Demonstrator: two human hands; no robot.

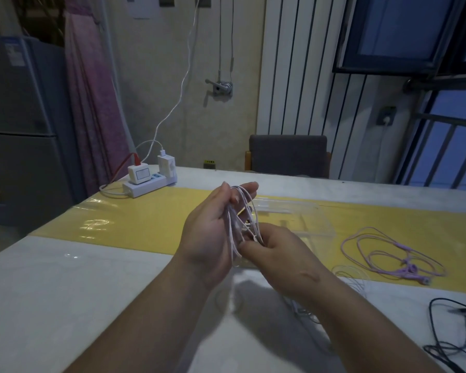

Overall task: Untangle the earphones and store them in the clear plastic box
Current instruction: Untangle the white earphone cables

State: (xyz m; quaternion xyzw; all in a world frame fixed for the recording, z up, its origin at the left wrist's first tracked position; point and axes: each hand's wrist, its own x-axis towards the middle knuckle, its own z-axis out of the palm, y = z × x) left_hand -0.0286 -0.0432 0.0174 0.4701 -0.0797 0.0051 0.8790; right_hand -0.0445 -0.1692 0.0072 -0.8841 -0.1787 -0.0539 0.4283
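Both hands hover over the desk's middle: white earphones (241, 211) loop over the straight fingers of my left hand (213, 232), while my right hand (275, 254) pinches the cord in its fingers. Just behind sits the clear plastic box (312, 224); purple earphones (388, 254) lie toward the right edge.

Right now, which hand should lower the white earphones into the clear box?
Probably right. The right hand pinches the white earphones at the loops' lower end and sits right by the clear box; the left hand only carries the loops over its fingers.
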